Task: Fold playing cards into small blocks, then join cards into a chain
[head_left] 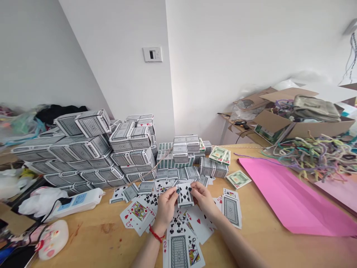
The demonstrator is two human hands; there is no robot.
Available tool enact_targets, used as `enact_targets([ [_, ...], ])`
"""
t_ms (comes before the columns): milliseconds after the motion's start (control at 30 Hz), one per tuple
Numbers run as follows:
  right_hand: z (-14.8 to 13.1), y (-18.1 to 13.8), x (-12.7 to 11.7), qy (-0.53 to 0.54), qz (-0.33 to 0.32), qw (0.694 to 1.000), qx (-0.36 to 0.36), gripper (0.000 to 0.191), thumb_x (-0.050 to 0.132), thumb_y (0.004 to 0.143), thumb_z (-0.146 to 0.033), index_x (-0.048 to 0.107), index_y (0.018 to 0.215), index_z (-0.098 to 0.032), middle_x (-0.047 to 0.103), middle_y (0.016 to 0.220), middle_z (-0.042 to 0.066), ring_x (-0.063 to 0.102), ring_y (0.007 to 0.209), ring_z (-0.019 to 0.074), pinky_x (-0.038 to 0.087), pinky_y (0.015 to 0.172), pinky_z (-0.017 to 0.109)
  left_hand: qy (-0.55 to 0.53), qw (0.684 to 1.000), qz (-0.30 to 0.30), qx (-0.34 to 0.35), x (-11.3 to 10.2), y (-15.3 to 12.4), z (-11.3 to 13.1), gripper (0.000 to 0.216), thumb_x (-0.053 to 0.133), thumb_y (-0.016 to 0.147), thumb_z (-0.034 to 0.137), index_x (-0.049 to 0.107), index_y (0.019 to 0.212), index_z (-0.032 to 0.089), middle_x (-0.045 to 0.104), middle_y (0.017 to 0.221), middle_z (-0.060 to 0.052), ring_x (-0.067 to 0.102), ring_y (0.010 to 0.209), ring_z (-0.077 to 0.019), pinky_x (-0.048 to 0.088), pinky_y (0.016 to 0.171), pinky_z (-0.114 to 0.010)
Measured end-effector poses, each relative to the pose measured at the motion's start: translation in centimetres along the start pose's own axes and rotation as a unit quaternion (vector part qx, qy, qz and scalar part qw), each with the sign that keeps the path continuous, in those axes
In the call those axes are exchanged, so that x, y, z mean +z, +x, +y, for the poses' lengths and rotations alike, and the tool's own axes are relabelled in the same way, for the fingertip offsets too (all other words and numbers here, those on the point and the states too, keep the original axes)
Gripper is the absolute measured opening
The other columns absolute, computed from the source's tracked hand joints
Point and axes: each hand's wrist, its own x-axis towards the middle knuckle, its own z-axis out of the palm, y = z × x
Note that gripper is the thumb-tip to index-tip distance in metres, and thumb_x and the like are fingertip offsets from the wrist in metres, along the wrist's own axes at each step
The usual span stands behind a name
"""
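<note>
Grey blocks [93, 124]: built, stacked, 10 o'clock of card.
Card [185, 192]: mid-desk, bottom edge bent, seemingly unfinished; pinched between left hand [167, 204] and right hand [204, 198].
Loose cards [178, 250]: flat, apparently unworked, 6 to 8 o'clock.

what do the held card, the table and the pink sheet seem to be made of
Held card: likely coated paper or cardstock; thin, smooth-looking, crisply printed. Table: probably wood or wood-look laminate; tan, with a soft sheen. Pink sheet: perhaps paper or thin card; mostly matte, thin-edged, evenly coloured.
</note>
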Motion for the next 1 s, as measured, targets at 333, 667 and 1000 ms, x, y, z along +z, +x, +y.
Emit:
enact_targets([
  [333,-1.2,-0.7,0.9,0.048,-0.008,0.998,0.037,0.017,0.055,0.07,-0.033,0.049,0.081,-0.021,0.043,0.054,-0.007,0.037,0.044,0.0085,0.029,0.043,0.02,-0.082,0.996,0.013,-0.015,0.2,-0.4,1.0,0.029,0.054,0.072,0.029,0.066,0.095,0.017,0.067,0.087,-0.007,0.058,0.08,-0.0213,0.046,0.069,-0.029],
  [667,-2.2,-1.4,1.9,0.153,-0.044,0.984,0.076,0.01,0.057,0.068,-0.025,0.049,0.073,-0.022,0.043,0.053,-0.006,0.039,0.047,0.0091,0.033,0.046,0.02,-0.059,0.997,-0.002,0.04,0.4,-1.0,1.5,0.02,0.042,0.077,0.024,0.06,0.085,0.019,0.054,0.063,0.001,0.049,0.058,-0.0137,0.038,0.053,-0.022],
  [1000,-1.9,-1.2,1.8,0.195,-0.055,0.965,0.163,0.01,0.054,0.065,-0.023,0.052,0.075,-0.02,0.046,0.052,-0.005,0.043,0.045,0.0098,0.038,0.047,0.023,0.011,0.995,0.01,0.103,0.3,-0.7,0.8,0.014,0.038,0.073,0.019,0.049,0.064,0.02,0.046,0.057,0.002,0.042,0.052,-0.0126,0.033,0.049,-0.022],
])
